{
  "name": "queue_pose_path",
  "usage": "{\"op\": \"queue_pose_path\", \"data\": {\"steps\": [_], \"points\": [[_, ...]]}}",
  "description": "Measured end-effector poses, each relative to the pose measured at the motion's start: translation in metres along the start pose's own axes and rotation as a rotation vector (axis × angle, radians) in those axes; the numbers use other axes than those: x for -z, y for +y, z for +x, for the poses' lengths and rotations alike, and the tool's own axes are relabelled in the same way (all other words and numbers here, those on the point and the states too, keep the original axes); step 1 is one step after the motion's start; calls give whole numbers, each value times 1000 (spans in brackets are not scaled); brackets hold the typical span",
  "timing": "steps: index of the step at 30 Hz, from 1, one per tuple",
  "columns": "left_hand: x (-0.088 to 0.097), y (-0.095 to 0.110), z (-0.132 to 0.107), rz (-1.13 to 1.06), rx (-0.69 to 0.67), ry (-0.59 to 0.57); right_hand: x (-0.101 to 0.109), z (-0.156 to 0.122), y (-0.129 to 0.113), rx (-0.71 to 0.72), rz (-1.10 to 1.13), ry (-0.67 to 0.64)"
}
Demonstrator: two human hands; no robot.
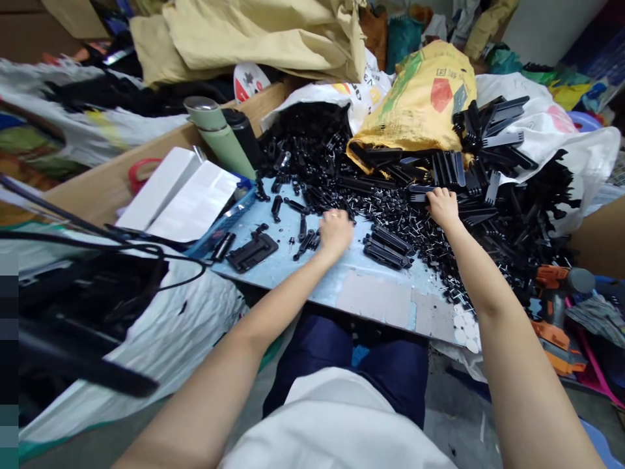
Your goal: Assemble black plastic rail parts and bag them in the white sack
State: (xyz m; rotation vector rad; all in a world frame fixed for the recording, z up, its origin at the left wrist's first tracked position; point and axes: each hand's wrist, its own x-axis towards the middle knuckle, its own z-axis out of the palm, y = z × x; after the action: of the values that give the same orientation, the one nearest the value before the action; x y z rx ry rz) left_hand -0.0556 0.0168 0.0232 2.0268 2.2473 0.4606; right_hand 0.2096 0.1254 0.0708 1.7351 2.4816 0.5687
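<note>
My left hand (336, 231) is over the blue worktop (349, 264), its fingers curled and closed. What they hold, if anything, is hidden. Small black jointed plastic parts (306, 242) lie just left of it. Farther right, my right hand (443, 205) reaches to the edge of a heap of long black plastic pieces (446, 169). Its fingers close on the end of a flat black plastic piece (418, 190). Between the hands spreads a pile of small screws (385, 208). A few black plastic bars (388, 247) lie together in front of the pile.
A black rectangular part (252, 252) lies at the left. Behind it stand a blue basket (219, 225) with white boxes (193, 202) and a green flask (219, 137). A yellow sack (415, 98) opens onto the heap. An orange power drill (556, 312) is at the right.
</note>
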Motion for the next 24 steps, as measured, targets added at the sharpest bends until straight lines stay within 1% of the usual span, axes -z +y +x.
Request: {"op": "queue_pose_path", "data": {"steps": [1, 2, 3, 4, 5, 6, 7, 9, 11, 12, 14, 15, 16, 17, 18, 19, 21, 23, 24], "points": [[7, -17, 5, 10, 162, -2, -2, 1, 1, -3, 3, 7], [14, -32, 10, 12, 295, -27, -3, 2, 3, 1, 8, 12], [18, -45, 14, 7, 397, -90, -4, 3, 4, 7, 12, 14], [21, -56, 18, -4, 462, -158, -2, 4, 4, 12, 19, 13], [23, -63, 20, -16, 494, -213, 0, 5, 4, 12, 32, 13], [24, -68, 21, -26, 494, -244, 4, 5, 3, 2, 56, 18], [26, -70, 21, -37, 467, -245, 8, 4, 2, -18, 100, 29], [30, -68, 16, -55, 366, -196, 17, -3, -3, -76, 280, 48], [38, -63, 5, -58, 231, -151, 23, -21, -11, -130, 600, 24], [42, -60, -1, -51, 150, -153, 25, -34, -17, -146, 781, -10], [51, -50, -18, -5, -73, -210, 27, -68, -31, -144, 1084, -109], [53, -43, -27, 30, -213, -267, 27, -87, -39, -122, 1166, -161], [55, -35, -38, 66, -359, -332, 27, -107, -47, -85, 1189, -203], [54, -26, -50, 100, -498, -391, 27, -126, -55, -35, 1159, -232], [51, -17, -62, 130, -618, -432, 27, -145, -62, 20, 1085, -250], [47, -7, -74, 157, -705, -458, 26, -163, -69, 72, 979, -261], [36, 12, -97, 185, -819, -469, 21, -192, -82, 130, 737, -277], [23, 27, -112, 153, -901, -456, 15, -213, -92, 115, 562, -293], [16, 32, -115, 116, -923, -444, 11, -220, -97, 90, 517, -292]]}}
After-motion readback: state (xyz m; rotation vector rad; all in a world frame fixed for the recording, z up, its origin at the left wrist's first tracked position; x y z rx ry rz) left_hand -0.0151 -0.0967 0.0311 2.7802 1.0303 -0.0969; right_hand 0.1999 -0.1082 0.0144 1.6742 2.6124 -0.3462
